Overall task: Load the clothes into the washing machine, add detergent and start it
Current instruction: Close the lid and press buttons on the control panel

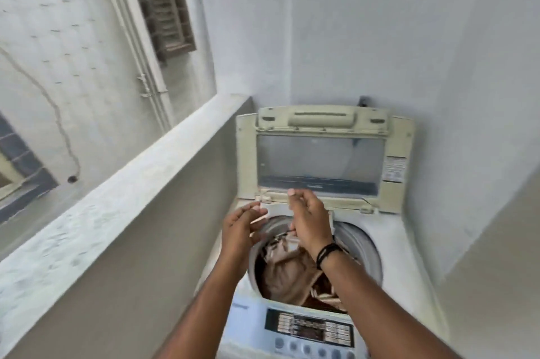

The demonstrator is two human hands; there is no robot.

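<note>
A white top-loading washing machine (409, 241) stands in a corner, its folded lid (321, 160) raised upright at the back. Brown and beige clothes (287, 274) lie in the drum. Both hands hover above the back of the drum opening, close together. My left hand (241, 227) has its fingers spread and holds nothing. My right hand (311, 219), with a black band on the wrist, has its fingers loosely curled in front of the lid's lower edge; whether it holds anything is hidden. The control panel (309, 328) with a row of round buttons sits at the machine's front.
A low concrete parapet wall (122, 212) runs along the left of the machine. Plain walls close in behind and to the right. Beyond the parapet is a neighbouring building with a window grille (162, 5) and a pipe.
</note>
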